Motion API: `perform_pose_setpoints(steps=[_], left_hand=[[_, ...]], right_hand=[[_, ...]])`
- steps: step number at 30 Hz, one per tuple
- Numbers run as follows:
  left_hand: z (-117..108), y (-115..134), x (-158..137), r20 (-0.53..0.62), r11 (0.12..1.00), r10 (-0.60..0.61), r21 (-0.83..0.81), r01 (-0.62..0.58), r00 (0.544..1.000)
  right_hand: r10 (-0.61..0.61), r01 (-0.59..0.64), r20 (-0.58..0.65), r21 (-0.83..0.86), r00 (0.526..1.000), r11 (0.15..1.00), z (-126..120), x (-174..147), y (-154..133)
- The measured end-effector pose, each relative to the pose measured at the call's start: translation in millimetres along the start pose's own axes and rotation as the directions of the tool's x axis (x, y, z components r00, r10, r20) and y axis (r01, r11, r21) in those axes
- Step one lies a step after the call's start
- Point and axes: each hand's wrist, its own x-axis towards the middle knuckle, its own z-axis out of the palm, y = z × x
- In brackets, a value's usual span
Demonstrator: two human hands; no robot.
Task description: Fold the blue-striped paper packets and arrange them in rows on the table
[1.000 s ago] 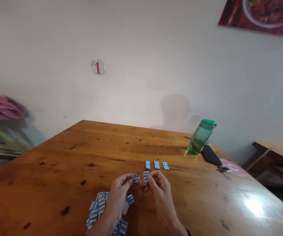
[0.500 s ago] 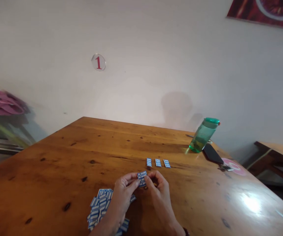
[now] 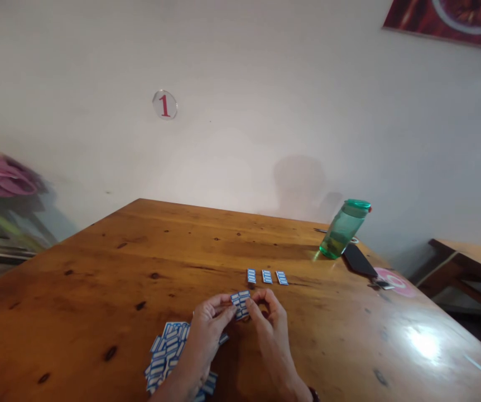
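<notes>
On the near part of the table (image 3: 98, 307), a heap of little blue-and-white cards, the pile (image 3: 160, 357), lies partly hidden behind the person's left wrist. Just beyond it, the left hand (image 3: 207, 321) and the right hand (image 3: 270, 319) are close together, both pinching at the held cards (image 3: 240, 305) between thumbs and fingers. These sit midway between the hands, above the wood; they look to me like two laid edge to edge, though they are too small from here to be sure. A dark band (image 3: 314, 395) circles the right wrist.

A little past the fingers, three more cards make a neat row (image 3: 267, 277), spaced apart. Farther off to the right lie a pink disc (image 3: 406, 288) and a black phone (image 3: 358, 261), with a green bottle (image 3: 344, 230) standing just beside the phone. On the pale wall (image 3: 232, 67) behind, a round sign (image 3: 164, 105) shows a red 1.
</notes>
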Motion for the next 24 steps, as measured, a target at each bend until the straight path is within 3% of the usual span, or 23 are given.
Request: perform_pose_setpoints(steps=[6,10,24], left_hand=[[-2.6,-0.6,2.7,-0.032,1.000,0.007,0.015,-0.007,0.999],[-1.4,-0.3,0.6,-0.007,1.000,-0.008,0.000,0.008,1.000],[-2.1,0.2,-0.5,0.045,0.997,0.036,0.064,-0.039,0.998]], right_hand=[[-0.039,0.040,-0.002,0.020,0.999,0.999,-0.3,-0.6,-3.4],[-0.090,0.090,0.054,0.001,0.994,0.996,2.0,-1.5,-4.2],[-0.133,0.139,0.055,-0.118,0.990,0.983,2.1,-2.0,-3.7]])
